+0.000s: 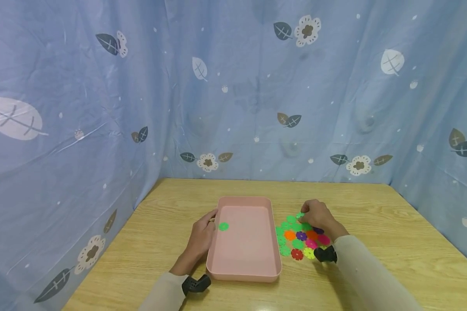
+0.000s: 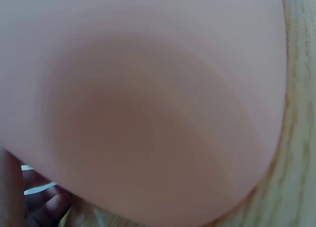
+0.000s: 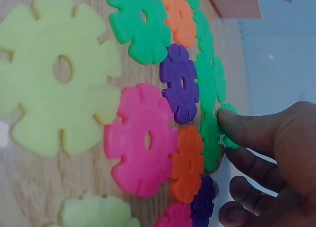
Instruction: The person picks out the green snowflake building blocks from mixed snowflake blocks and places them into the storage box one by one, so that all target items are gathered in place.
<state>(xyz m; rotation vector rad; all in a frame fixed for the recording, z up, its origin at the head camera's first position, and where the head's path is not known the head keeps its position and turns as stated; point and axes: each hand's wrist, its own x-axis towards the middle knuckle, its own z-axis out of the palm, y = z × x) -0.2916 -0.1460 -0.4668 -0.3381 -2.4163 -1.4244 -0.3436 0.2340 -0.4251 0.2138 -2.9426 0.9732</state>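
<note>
A pink tray (image 1: 244,272) lies on the table, with one green snowflake disc (image 1: 223,226) inside near its left wall. My left hand (image 1: 200,235) holds the tray's left side; curled fingers (image 2: 47,207) show at the corner of the left wrist view, partly hidden by the tray. Right of the tray, my right hand (image 1: 319,216) pinches a green snowflake disc (image 3: 230,141) between thumb and forefinger. Below that hand lies a spread of notched discs: several green, plus orange (image 3: 186,164), purple (image 3: 180,84), pink (image 3: 140,140), red (image 1: 297,254) and yellow (image 3: 59,74) ones.
The wooden table (image 1: 377,233) reaches back to a blue patterned curtain (image 1: 233,108), which also hangs along both sides. The spread of discs lies close to the tray's right wall. Black bands circle both wrists.
</note>
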